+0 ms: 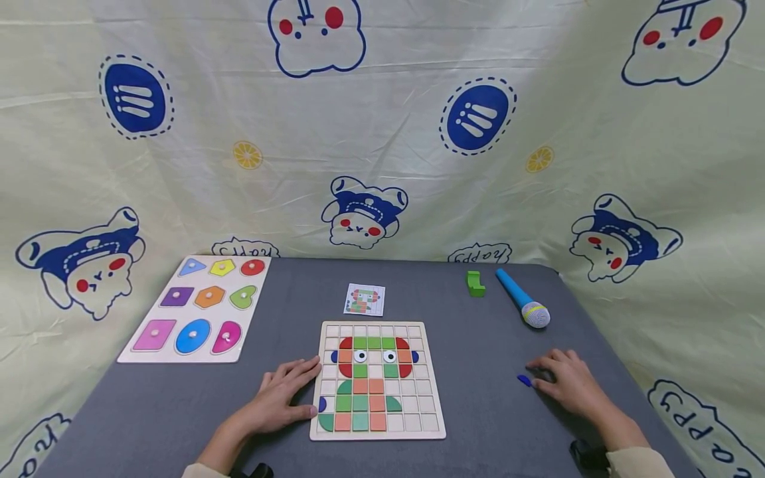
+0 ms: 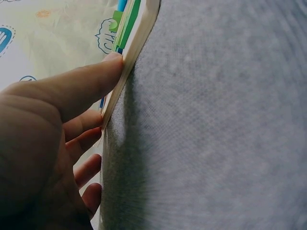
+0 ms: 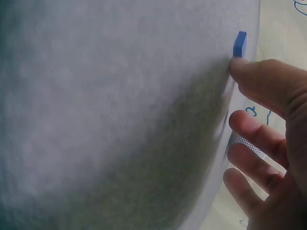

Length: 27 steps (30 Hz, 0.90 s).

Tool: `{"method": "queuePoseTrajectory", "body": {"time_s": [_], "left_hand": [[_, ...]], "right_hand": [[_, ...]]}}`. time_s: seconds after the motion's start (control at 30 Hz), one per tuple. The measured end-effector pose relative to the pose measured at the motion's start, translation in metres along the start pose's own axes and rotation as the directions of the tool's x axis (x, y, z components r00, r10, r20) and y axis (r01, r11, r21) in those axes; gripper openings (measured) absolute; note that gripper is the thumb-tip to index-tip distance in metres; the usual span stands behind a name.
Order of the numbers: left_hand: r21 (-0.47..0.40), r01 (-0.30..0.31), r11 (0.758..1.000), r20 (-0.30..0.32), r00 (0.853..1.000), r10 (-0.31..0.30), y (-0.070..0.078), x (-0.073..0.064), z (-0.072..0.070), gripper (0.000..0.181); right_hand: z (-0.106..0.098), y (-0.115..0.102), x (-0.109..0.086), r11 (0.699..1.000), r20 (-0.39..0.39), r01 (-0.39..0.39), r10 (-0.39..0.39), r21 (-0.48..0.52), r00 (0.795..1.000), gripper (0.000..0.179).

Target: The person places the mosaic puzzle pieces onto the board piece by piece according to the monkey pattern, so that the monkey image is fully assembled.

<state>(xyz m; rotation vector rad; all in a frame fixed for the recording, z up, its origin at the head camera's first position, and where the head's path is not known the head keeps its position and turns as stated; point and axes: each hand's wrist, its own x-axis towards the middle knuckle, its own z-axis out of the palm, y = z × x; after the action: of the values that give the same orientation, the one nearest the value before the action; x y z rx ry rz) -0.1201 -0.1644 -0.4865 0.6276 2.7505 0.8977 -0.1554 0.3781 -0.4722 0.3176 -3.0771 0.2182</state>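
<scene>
A square wooden grid board (image 1: 412, 423) lies in the middle of the table, filled in part with red, green, orange and blue tiles and two eye tiles. My left hand (image 1: 277, 398) rests at its left side; in the left wrist view the thumb (image 2: 103, 72) touches the board's edge (image 2: 139, 43). Over on the right, a small blue piece (image 1: 524, 380) lies on the table by my right hand (image 1: 568, 385). The right thumb's tip (image 3: 242, 72) touches or nearly touches that blue piece (image 3: 240, 44), while the other fingers stay apart from it.
A picture card (image 1: 364, 300) lies behind the board. At the left is a white shape puzzle (image 1: 143, 356) with several knobbed pieces. A green block (image 1: 475, 284) and a blue toy microphone (image 1: 520, 295) lie at the back right. A printed cloth (image 1: 382, 133) hangs behind the table.
</scene>
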Motion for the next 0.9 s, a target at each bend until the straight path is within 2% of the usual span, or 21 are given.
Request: {"method": "queuePoseTrajectory", "body": {"time_s": [0.3,0.9], "left_hand": [[0.000,0.005,1.000,0.002,1.000,-0.005,0.001,0.000,0.000,0.075],[-0.001,0.017,1.000,0.003,1.000,-0.017,-0.001,0.000,0.002,0.074]], "right_hand": [[-0.002,-0.008,-0.003,0.999,0.029,0.022,-0.022,0.024,0.999,0.027],[0.004,-0.012,-0.002,0.998,-0.033,0.054,-0.053,0.029,0.998,0.019]]}}
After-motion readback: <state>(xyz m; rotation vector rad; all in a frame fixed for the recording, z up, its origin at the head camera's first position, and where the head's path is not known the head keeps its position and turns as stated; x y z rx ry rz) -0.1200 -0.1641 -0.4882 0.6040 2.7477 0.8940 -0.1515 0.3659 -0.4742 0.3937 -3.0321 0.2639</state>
